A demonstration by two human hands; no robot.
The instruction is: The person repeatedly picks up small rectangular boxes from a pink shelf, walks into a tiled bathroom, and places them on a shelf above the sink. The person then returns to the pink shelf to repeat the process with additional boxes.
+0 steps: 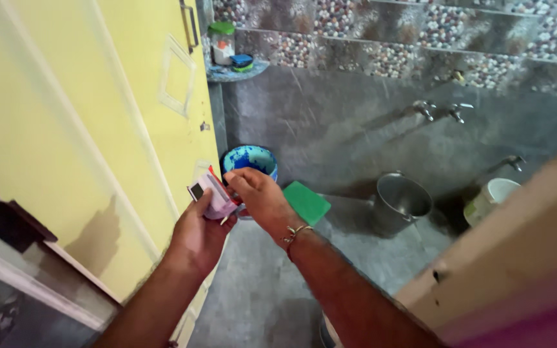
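Standing open at the left was a yellow door (pixel 66 129); a steel bucket (pixel 400 201) and a blue tub (pixel 250 158) sat on the grey floor. A small pink packet (pixel 213 196) was gripped in the left hand (pixel 196 235), its top edge pinched by the right hand (pixel 260 196)

Yellow door (pixel 66 129) open on my left. Blue bucket (pixel 250 158) on floor by the door edge, green square pad (pixel 307 202) just beside it. Steel bucket (pixel 400 201) and white bucket (pixel 492 197) under wall taps (pixel 441 111). Corner shelf (pixel 234 73) holds a green-lidded jar (pixel 222 42).
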